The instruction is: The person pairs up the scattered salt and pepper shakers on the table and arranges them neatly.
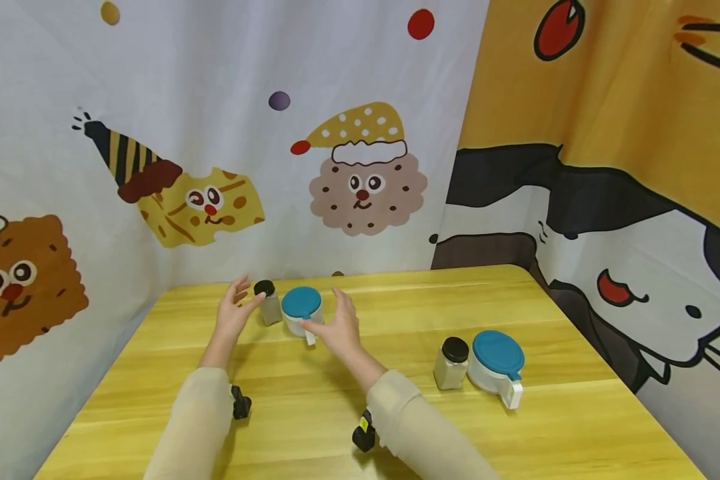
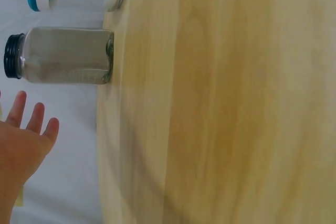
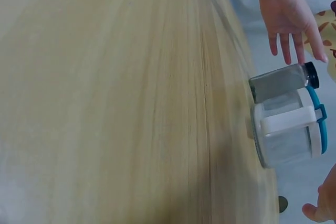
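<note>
Toward the back of the table stand a glass jar with a black lid (image 1: 271,310) and a clear jug with a blue lid and white handle (image 1: 302,303). My left hand (image 1: 231,320) is just left of the jar, its fingers spread. In the left wrist view the fingers of that hand (image 2: 23,145) appear apart from the jar (image 2: 68,56). My right hand (image 1: 341,330) hovers by the jug's right side, thumb extended near the handle. The right wrist view shows the jug (image 3: 289,142) between both hands, with only part of the right hand (image 3: 326,200) visible. Neither hand holds anything.
Farther right on the wooden table (image 1: 300,420) stand another black-lidded jar (image 1: 451,372) and another blue-lidded jug (image 1: 497,353), close beside each other. A printed cartoon curtain (image 1: 228,87) hangs behind the table and along its sides.
</note>
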Demonstrator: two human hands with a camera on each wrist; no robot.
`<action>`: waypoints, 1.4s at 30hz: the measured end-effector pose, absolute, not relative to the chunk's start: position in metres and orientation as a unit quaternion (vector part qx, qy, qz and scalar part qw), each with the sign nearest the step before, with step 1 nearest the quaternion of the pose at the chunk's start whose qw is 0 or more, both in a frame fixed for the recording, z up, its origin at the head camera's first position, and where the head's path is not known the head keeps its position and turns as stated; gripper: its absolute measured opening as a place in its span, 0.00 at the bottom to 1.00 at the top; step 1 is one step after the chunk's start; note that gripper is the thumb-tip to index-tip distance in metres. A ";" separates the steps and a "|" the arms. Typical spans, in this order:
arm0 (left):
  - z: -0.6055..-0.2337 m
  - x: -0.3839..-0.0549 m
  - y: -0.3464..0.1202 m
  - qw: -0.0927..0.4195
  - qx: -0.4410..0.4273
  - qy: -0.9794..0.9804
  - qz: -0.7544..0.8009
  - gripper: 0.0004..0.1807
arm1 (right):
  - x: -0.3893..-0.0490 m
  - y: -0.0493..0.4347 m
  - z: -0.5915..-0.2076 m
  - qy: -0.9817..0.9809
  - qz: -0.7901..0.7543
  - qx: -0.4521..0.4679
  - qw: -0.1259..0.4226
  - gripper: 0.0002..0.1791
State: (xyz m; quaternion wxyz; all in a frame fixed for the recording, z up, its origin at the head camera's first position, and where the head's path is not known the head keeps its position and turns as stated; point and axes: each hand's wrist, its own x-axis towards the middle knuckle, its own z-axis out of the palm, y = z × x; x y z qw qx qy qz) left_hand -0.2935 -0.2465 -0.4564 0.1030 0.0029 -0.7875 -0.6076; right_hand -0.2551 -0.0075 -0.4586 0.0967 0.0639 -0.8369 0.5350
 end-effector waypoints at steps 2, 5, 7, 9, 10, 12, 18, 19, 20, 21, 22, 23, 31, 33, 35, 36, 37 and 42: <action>-0.453 -0.291 -0.245 0.098 0.006 -0.783 -0.615 0.43 | -0.257 -0.009 -0.460 -0.838 0.534 0.064 0.098 0.54; -0.453 -0.291 -0.245 0.094 0.009 -0.777 -0.623 0.42 | -0.259 -0.010 -0.462 -0.842 0.525 0.069 0.105 0.53; -0.455 -0.291 -0.246 0.092 0.013 -0.772 -0.628 0.42 | -0.261 -0.010 -0.463 -0.847 0.516 0.071 0.106 0.54; -0.461 -0.294 -0.248 0.092 0.018 -0.773 -0.628 0.42 | -0.263 -0.011 -0.465 -0.850 0.511 0.070 0.106 0.53; -0.461 -0.294 -0.249 0.091 0.019 -0.773 -0.628 0.42 | -0.264 -0.011 -0.466 -0.852 0.508 0.069 0.106 0.53; -0.462 -0.294 -0.249 0.087 0.019 -0.775 -0.626 0.43 | -0.267 -0.012 -0.466 -0.854 0.506 0.065 0.104 0.53; -0.460 -0.298 -0.247 0.083 0.014 -0.776 -0.625 0.42 | -0.271 -0.017 -0.462 -0.854 0.509 0.062 0.090 0.54; -0.460 -0.298 -0.247 0.084 0.014 -0.776 -0.625 0.42 | -0.271 -0.018 -0.462 -0.853 0.510 0.064 0.087 0.54; -0.460 -0.299 -0.247 0.083 0.016 -0.776 -0.625 0.41 | -0.272 -0.019 -0.461 -0.853 0.510 0.067 0.084 0.54; -0.460 -0.300 -0.247 0.083 0.016 -0.778 -0.623 0.41 | -0.272 -0.021 -0.461 -0.856 0.506 0.070 0.082 0.54; -0.460 -0.301 -0.247 0.083 0.015 -0.780 -0.620 0.41 | -0.272 -0.022 -0.460 -0.857 0.504 0.073 0.080 0.55; -0.460 -0.301 -0.247 0.082 0.014 -0.782 -0.618 0.41 | -0.272 -0.023 -0.460 -0.861 0.497 0.077 0.080 0.55; -0.459 -0.302 -0.247 0.073 0.010 -0.789 -0.610 0.41 | -0.272 -0.029 -0.463 -0.879 0.461 0.097 0.075 0.55; -0.458 -0.302 -0.246 0.073 0.010 -0.789 -0.610 0.40 | -0.272 -0.030 -0.463 -0.877 0.465 0.098 0.073 0.55; -0.457 -0.302 -0.244 0.073 0.009 -0.788 -0.612 0.40 | -0.273 -0.031 -0.464 -0.875 0.468 0.098 0.069 0.55; -0.457 -0.303 -0.243 0.072 0.009 -0.786 -0.613 0.40 | -0.273 -0.031 -0.464 -0.874 0.471 0.098 0.067 0.55; -0.457 -0.303 -0.242 0.071 0.007 -0.785 -0.616 0.40 | -0.273 -0.031 -0.465 -0.872 0.475 0.097 0.064 0.55; -0.458 -0.304 -0.237 0.068 0.004 -0.780 -0.622 0.39 | -0.273 -0.031 -0.464 -0.856 0.506 0.094 0.045 0.56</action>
